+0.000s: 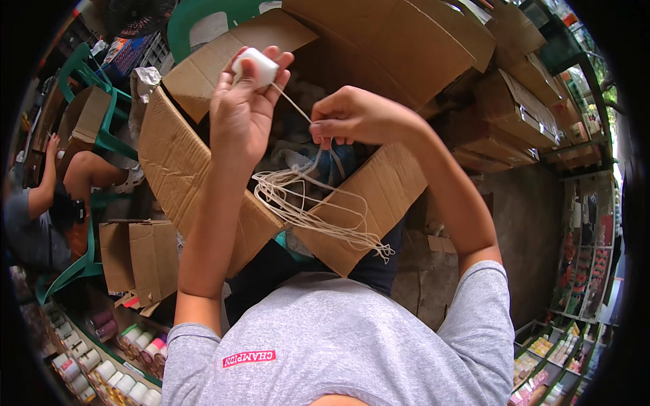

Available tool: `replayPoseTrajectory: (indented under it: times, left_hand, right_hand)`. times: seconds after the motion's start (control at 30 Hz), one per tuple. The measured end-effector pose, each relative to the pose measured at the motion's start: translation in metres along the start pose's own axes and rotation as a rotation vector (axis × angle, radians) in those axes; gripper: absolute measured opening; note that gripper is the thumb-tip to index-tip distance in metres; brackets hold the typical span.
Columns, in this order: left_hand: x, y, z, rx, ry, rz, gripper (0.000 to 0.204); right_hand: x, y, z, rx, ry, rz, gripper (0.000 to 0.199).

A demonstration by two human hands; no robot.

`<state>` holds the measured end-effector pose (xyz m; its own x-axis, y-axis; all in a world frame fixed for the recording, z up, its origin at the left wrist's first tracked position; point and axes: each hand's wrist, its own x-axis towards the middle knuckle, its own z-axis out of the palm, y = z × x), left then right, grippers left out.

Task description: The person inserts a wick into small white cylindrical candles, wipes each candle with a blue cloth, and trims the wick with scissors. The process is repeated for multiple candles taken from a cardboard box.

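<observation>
High over the open cardboard box [177,152], my left hand [247,101] is closed around a small white block [256,67], its thumb across the face of it. A white cord [292,103] runs taut from the block to my right hand [345,116], which pinches it between thumb and fingers. Below my right hand, a loose bundle of the same cord [308,203] hangs in loops over the box's near flaps. Inside the box, a blue bag-like thing [336,164] shows partly behind the cord. The box's deeper contents are dark and hard to make out.
Stacked cardboard boxes [518,111] stand at the right beside a shelf rack [586,250]. A smaller open box [152,260] sits at the left. Green plastic chairs [115,125] and a seated person [51,203] are further left. Rolls or jars [128,386] line the lower left.
</observation>
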<state>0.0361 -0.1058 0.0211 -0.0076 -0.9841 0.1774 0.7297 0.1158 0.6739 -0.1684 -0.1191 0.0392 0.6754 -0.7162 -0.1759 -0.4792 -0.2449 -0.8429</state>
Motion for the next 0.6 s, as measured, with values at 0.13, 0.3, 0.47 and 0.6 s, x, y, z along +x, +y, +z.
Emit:
replayPoseTrajectory:
  times: [0.13,0.3,0.47,0.6]
  left_hand:
    - [-0.007,-0.003,0.002,-0.100,-0.103,-0.152,0.055]
    - [-0.018,-0.018,-0.009,0.070,-0.095,-0.204,0.056]
    - [-0.017,-0.015,-0.019,0.027,-0.004,-0.403,0.052]
    - [-0.020,-0.017,-0.021,-0.068,-0.103,-0.486,0.043]
  right_hand:
    - [0.013,0.103,-0.008,-0.765,0.049,-0.048,0.042]
    - [0.048,0.077,-0.007,-0.473,-0.264,0.245,0.042]
    - [0.037,0.021,-0.002,0.662,-0.708,0.402,0.034]
    - [0.071,0.070,-0.010,-0.458,-0.457,0.545,0.039]
